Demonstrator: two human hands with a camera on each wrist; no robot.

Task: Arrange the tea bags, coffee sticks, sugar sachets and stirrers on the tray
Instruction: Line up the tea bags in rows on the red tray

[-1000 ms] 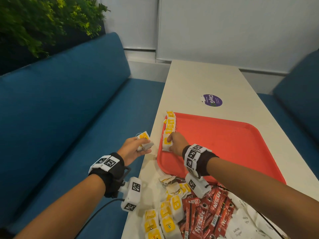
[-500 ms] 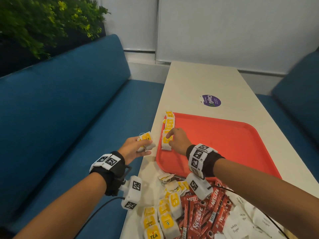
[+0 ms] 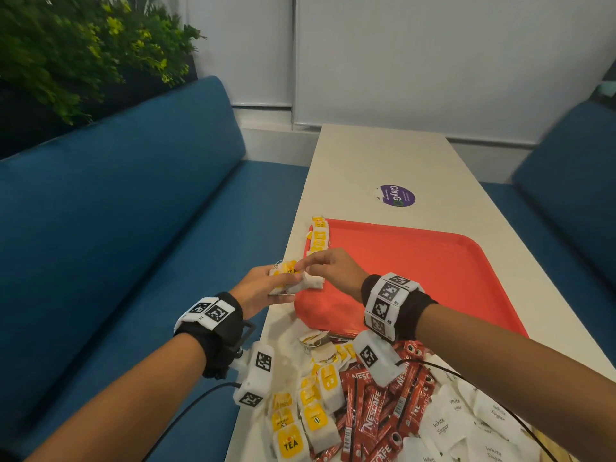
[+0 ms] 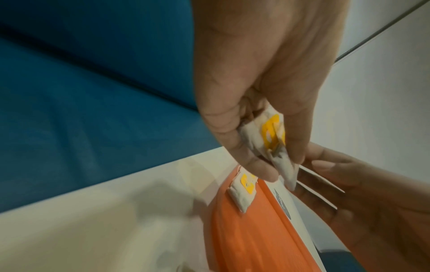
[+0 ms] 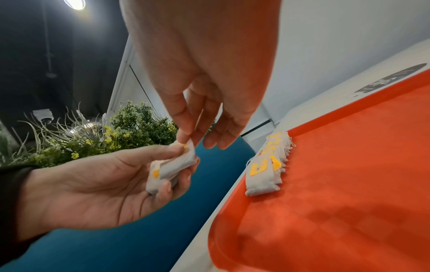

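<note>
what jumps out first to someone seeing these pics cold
The red tray on the white table, with a row of tea bags along its left edge. Just left of it, the left hand holds a small stack of tea bags and the right hand pinches the top one.

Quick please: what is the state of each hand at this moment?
Left hand: closed, holding a few tea bags.
Right hand: closed, pinching the top tea bag of those, over the table edge beside the tray.
</note>
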